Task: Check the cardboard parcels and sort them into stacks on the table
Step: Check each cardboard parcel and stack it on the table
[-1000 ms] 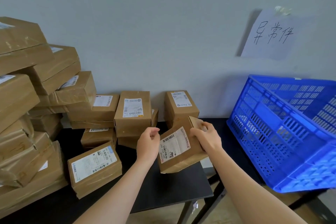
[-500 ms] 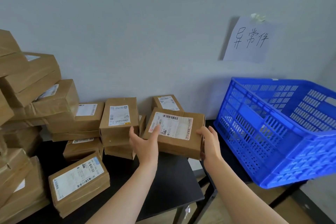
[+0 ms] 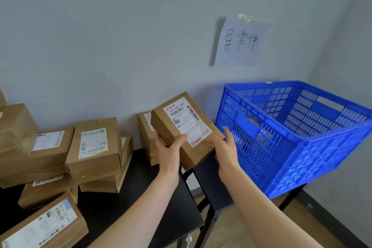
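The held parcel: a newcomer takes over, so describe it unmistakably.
Find the blue crate on the right. Just left of it, left hand and right hand hold one parcel. Unlike the stacked parcels, it is off the black table and tilted.

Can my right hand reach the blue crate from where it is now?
Probably yes: the right hand is right beside the blue crate, nothing between, though it holds the cardboard parcel.
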A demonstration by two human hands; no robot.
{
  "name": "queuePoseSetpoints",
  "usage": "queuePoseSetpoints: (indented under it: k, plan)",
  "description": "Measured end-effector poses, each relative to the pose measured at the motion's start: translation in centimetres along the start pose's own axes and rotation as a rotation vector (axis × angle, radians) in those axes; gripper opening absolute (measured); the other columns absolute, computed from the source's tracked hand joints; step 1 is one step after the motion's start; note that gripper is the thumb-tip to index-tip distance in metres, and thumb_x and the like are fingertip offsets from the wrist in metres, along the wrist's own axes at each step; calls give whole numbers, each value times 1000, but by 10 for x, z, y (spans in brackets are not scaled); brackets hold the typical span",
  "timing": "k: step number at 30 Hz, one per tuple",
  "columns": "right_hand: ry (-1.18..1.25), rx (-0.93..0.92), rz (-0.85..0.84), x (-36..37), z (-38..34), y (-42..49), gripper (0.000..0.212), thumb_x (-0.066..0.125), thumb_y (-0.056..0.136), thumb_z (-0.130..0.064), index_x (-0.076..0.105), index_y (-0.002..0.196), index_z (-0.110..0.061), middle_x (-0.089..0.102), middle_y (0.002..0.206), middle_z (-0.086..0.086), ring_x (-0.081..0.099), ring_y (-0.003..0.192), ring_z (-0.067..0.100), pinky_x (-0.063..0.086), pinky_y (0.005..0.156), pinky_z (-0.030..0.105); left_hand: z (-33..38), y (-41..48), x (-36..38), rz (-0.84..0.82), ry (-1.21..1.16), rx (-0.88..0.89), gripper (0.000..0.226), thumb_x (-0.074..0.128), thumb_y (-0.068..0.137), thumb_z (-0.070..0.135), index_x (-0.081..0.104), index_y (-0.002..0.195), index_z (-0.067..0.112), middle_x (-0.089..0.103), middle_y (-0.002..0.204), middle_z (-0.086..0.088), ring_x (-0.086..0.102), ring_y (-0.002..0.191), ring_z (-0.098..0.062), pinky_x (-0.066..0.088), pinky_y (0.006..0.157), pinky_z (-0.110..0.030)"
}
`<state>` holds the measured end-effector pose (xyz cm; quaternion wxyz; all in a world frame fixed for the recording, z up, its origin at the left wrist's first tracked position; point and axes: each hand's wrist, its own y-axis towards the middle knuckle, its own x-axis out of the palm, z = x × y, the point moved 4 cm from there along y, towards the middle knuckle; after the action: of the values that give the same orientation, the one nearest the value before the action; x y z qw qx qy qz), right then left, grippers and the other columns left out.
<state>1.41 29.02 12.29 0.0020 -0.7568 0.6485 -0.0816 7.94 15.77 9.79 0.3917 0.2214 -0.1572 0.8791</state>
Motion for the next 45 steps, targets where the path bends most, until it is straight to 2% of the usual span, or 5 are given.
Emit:
queuePoseSetpoints:
  k: [8, 22, 35, 40, 45]
  plan:
    - [-138, -200, -7, -62, -62, 34, 35, 69, 79, -25, 63, 113, -29, 68, 106, -4, 65, 99, 15, 54, 85, 35, -6, 9, 86, -139, 61, 59, 75, 77, 76, 26, 36, 137, 39, 65, 117, 9, 64, 104, -12, 53, 78, -31]
    - [-131, -372, -54, -243, -181, 163, 24, 69, 79, -27, 66, 102, -32, 73, 86, -14, 69, 79, 1, 49, 64, 16, -30, 27, 334, -258, 100, 183, 62, 74, 76, 14, 46, 128, 33, 71, 105, 7, 70, 91, -13, 54, 62, -26]
    - [-343, -108, -110, -361, -192, 309, 24, 68, 82, -32, 58, 104, -33, 64, 99, -11, 61, 92, 11, 53, 88, 36, -129, 99, 469, -280, 274, -70, 63, 73, 77, 27, 45, 134, 26, 67, 110, 1, 64, 96, -16, 49, 63, -28]
    - [-444, -26, -101, -381, -184, 376, 27, 65, 86, -38, 53, 108, -29, 63, 106, -8, 61, 97, 14, 53, 88, 38, -174, 150, 505, -317, 370, -159, 74, 72, 79, 32, 34, 142, 24, 60, 120, -2, 59, 104, -21, 51, 86, -40]
    - [-586, 127, -172, -391, -168, 444, 30, 65, 89, -31, 51, 115, -27, 61, 104, -6, 58, 91, 13, 50, 70, 31, -216, 197, 521, -374, 464, -359, 43, 67, 85, 31, 51, 123, 21, 66, 107, -3, 61, 100, -21, 51, 88, -40]
